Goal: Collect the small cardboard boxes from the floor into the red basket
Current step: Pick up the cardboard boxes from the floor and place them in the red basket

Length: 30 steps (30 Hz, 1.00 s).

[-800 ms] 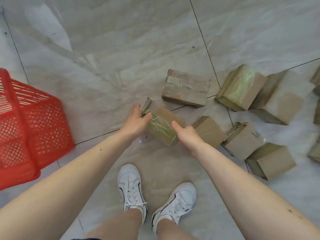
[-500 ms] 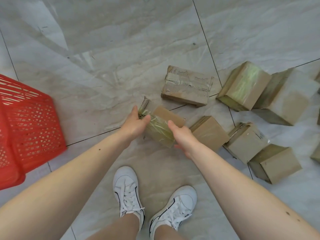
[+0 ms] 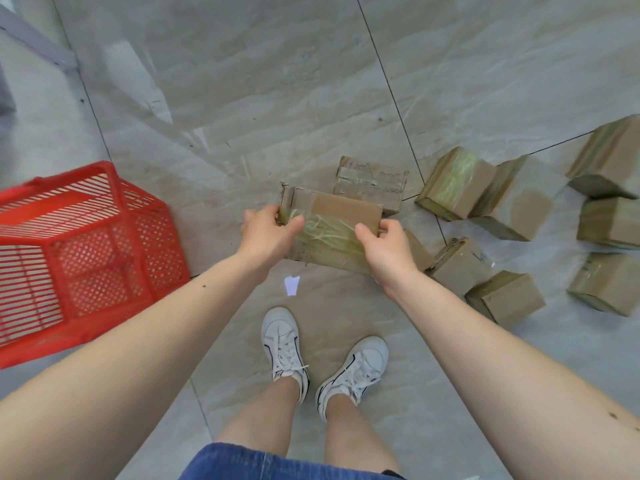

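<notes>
I hold a taped cardboard box (image 3: 329,230) off the floor between both hands. My left hand (image 3: 266,237) grips its left end and my right hand (image 3: 384,251) grips its right end. The red basket (image 3: 104,244), an open mesh crate, stands on the floor at the left, apart from the box. Several more small cardboard boxes lie on the floor to the right, among them a flat taped one (image 3: 370,183) just behind the held box and a cube-shaped one (image 3: 455,183) further right.
My two white sneakers (image 3: 284,348) stand on the grey tiled floor below the held box. A small white scrap (image 3: 291,285) lies on the tile in front of them. A grey skirting strip (image 3: 38,39) runs at the top left.
The box has been lifted from the floor and now sits higher and flatter between my hands. The view has risen, showing more of the basket and my legs.
</notes>
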Available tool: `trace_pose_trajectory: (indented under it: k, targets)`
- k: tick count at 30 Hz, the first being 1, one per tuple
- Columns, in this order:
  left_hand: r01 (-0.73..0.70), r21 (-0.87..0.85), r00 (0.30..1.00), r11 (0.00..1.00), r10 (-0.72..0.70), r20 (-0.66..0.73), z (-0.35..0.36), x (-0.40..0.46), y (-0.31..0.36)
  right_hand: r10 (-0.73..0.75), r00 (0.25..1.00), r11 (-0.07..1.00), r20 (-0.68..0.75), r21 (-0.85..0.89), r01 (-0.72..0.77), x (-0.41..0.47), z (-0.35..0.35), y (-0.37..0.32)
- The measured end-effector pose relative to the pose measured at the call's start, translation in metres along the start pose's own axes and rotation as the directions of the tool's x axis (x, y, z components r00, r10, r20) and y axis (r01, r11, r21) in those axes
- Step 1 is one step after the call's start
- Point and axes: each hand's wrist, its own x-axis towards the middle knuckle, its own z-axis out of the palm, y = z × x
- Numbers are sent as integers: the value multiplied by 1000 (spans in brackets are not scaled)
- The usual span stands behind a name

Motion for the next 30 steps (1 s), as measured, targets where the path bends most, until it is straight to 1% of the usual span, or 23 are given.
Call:
trace_pose_trajectory:
  k: [3,7,13,16,22,26,30]
  targets:
    - [-16,-24,999,1000,15,-49,-25,-35,13,-62,995,998,-73,0,62,-38,-14,-23]
    - [-77,-9,985,997,75,-153,-58,-81,36,-140,986,990,-95,5,141,-88,-26,-57]
    - [-142,-136,963,980,105,-250,-97,-133,36,-248,960,967,-131,-84,239,-146,-23,-90]
    - [-152,-167,951,974,98,-294,-117,-159,20,-300,947,948,-111,-144,283,-175,-13,-98]
    - [-144,-250,936,958,49,-349,-169,-187,-26,-367,930,910,-15,-213,356,-220,27,-109]
    - [-170,-325,926,930,38,-376,-209,-195,-68,-401,916,893,3,-221,391,-246,72,-113]
    - [-180,-385,923,905,20,-383,-255,-198,-119,-415,909,884,26,-226,410,-269,133,-117]
